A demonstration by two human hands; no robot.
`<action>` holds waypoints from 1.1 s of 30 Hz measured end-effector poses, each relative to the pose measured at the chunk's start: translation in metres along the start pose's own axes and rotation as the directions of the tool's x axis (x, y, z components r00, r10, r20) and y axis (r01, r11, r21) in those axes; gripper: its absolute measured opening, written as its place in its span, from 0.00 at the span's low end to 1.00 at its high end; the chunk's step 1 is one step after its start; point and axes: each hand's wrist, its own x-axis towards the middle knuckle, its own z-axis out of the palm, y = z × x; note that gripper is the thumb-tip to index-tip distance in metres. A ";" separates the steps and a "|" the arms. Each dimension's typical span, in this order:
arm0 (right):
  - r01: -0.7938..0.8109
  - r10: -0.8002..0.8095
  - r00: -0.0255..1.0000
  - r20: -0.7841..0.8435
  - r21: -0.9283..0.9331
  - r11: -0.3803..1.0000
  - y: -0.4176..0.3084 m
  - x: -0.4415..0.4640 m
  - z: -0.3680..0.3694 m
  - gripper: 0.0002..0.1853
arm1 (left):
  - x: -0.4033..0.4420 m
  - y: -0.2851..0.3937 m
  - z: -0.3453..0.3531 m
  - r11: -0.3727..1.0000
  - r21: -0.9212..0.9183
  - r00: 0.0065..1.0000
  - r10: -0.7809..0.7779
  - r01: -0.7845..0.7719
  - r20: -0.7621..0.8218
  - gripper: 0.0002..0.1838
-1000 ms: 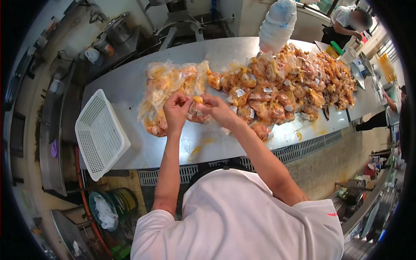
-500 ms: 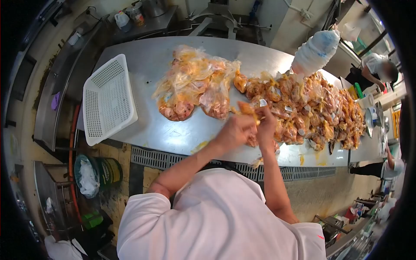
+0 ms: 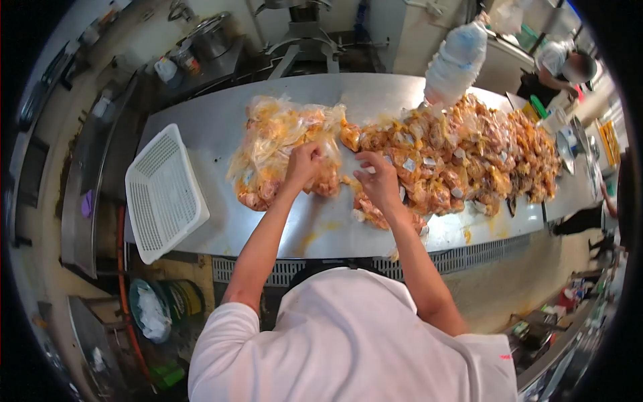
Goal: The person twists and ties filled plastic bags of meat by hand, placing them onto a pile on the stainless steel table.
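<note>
Several clear plastic bags of orange-stained raw meat (image 3: 268, 144) lie in a cluster left of centre on the steel table. My left hand (image 3: 305, 164) is over the right part of this cluster, with its fingers closed on the plastic of a bag. To the right, my right hand (image 3: 377, 179) hovers with curled fingers apart and nothing visible in them. Just below it is a small bag of meat (image 3: 372, 209) near the table's front. A large heap of small knotted bags of meat (image 3: 462, 157) spreads along the right side, some with white labels.
A white perforated plastic basket (image 3: 167, 194) stands at the table's left end. A big clear plastic sack (image 3: 459, 60) rises behind the heap. On the floor at left is a dark green bucket (image 3: 181, 301) with white plastic in it. Another person (image 3: 556, 67) stands at far right.
My hands were together at a small orange bag beside the heap and have parted. The left moved left onto the bag cluster; the right opened near the small bag. The view shifted slightly.
</note>
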 end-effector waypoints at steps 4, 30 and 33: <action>0.112 -0.114 0.991 -0.074 -0.030 0.993 -0.005 0.015 0.026 0.20 | -0.020 0.067 -0.040 0.957 -0.289 0.997 0.053 -0.033 0.061 0.11; 0.123 -0.183 0.977 0.106 0.418 0.900 -0.030 0.019 -0.014 0.38 | -0.024 0.108 -0.052 0.871 -0.490 0.997 0.003 0.037 0.082 0.11; 0.153 -0.195 0.976 0.091 0.343 0.927 -0.017 0.000 0.019 0.36 | -0.027 0.153 -0.068 0.828 -0.552 0.993 0.121 -0.103 -0.002 0.12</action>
